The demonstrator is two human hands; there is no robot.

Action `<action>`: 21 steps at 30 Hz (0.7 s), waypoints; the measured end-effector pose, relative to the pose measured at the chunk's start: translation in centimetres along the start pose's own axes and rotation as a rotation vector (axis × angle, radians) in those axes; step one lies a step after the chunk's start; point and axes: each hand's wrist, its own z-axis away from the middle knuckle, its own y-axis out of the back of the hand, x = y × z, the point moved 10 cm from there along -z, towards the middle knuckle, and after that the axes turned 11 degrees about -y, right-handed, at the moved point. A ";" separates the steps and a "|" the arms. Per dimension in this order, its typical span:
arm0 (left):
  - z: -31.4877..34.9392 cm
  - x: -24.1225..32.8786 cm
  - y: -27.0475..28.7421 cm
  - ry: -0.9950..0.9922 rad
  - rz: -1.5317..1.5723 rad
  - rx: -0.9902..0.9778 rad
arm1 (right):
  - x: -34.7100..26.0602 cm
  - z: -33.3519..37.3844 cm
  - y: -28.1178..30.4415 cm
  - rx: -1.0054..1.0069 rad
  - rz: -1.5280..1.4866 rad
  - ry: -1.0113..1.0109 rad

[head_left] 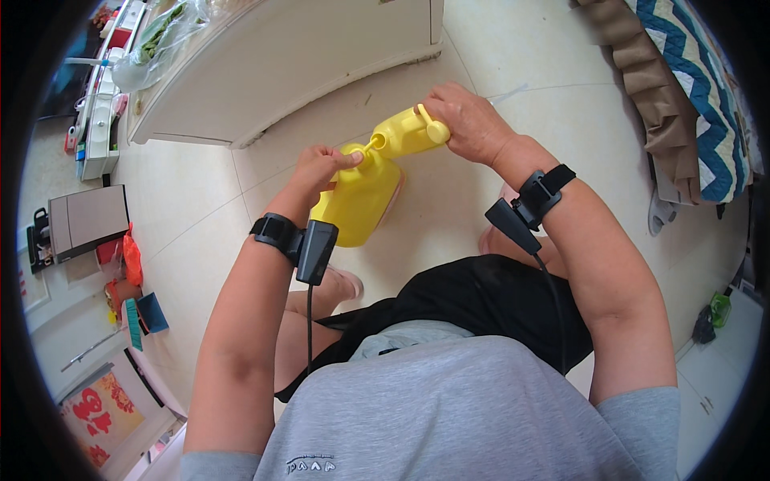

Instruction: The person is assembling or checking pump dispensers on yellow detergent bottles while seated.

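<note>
A large yellow plastic jug (357,200) stands between my feet, seemingly on the floor, with its base partly out of sight. My left hand (325,167) is closed on its upper part beside the neck, thumb next to the mouth. In my right hand (465,120) is a smaller yellow plastic container (401,136), tipped sideways with its open mouth right by the jug's neck. A pale yellow round cap (437,131) shows at its near end, close to my fingers. Between the two mouths is a thin yellow piece; whether it touches both I cannot tell.
A white cabinet (305,72) stands just beyond, a plastic bag with greens (164,40) on top. At far right hangs a brown ruffled cloth (658,96) beside a zigzag-patterned cover (698,104). On the left are a grey box (88,222) and a teal brush (131,325).
</note>
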 end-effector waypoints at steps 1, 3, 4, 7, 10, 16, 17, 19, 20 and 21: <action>0.1 0.0 0.3 -0.002 0.000 -0.001 | 0.1 0.0 -0.2 -0.029 0.011 -0.015; 0.5 -0.1 -0.6 0.008 0.062 -0.124 | 0.1 0.0 -0.4 -0.058 0.021 -0.030; 0.6 0.0 -0.6 0.008 0.062 -0.125 | 0.0 0.0 -0.4 -0.060 0.021 -0.020; 0.8 0.5 -0.5 0.014 0.040 -0.113 | 0.0 0.0 -0.4 -0.061 0.022 -0.014; 0.9 0.7 -0.8 0.019 0.039 -0.114 | -0.2 0.0 -0.2 -0.036 0.002 -0.007; 0.2 -0.1 -0.4 0.030 0.003 -0.034 | -0.2 -0.1 -0.2 -0.040 0.000 -0.016; -0.1 -0.2 0.0 0.014 -0.013 0.017 | -0.1 -0.1 -0.4 -0.065 0.007 -0.035; -0.3 -0.3 0.5 0.000 -0.029 0.072 | -0.2 -0.2 -0.5 -0.067 0.014 -0.031; -0.4 -0.3 0.7 -0.007 -0.024 0.083 | -0.2 -0.3 -0.6 -0.068 0.023 -0.028; -0.4 -0.2 0.7 -0.017 -0.018 0.091 | -0.2 -0.2 -0.6 -0.068 0.024 -0.028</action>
